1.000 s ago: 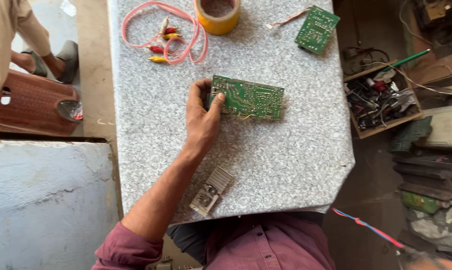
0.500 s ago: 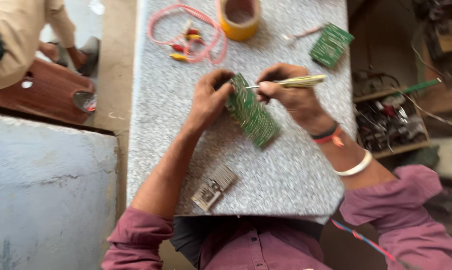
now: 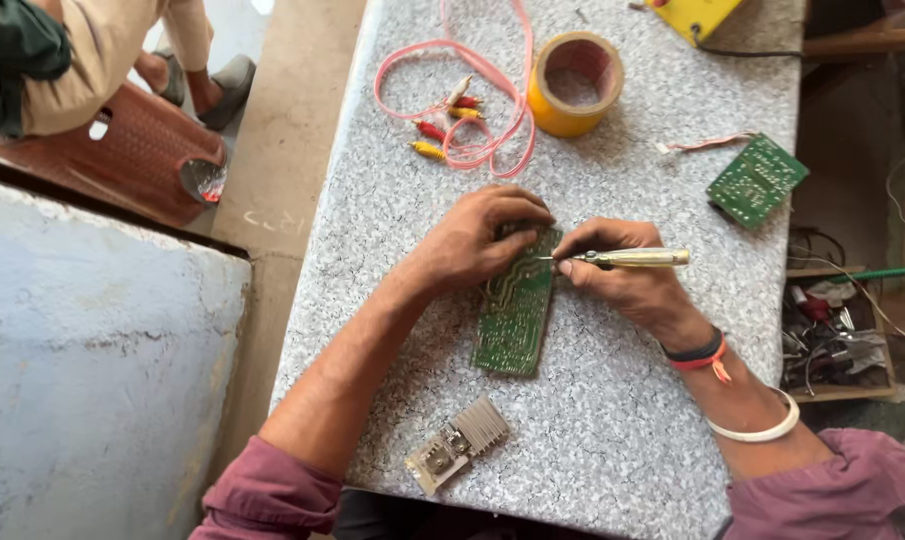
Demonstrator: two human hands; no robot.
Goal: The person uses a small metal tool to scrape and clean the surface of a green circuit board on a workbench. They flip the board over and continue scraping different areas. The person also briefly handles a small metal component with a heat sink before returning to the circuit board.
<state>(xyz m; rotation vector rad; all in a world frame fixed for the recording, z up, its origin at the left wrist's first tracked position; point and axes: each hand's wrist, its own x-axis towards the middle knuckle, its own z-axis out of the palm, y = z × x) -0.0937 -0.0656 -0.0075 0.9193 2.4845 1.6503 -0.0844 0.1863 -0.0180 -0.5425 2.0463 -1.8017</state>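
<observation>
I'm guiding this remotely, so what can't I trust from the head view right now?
- Screwdriver tip: too fine to tell where it meets the circuit board.
- Board's far end: covered by the left hand.
- Yellow device: cut off by the top edge.
- Parts in the box: too small and shadowed.

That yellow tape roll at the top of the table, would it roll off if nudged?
Probably not: the tape roll lies flat on its side on the stone table, so it would likely slide. Stood on edge, it could roll. Its hollow core suggests it is light.
</observation>
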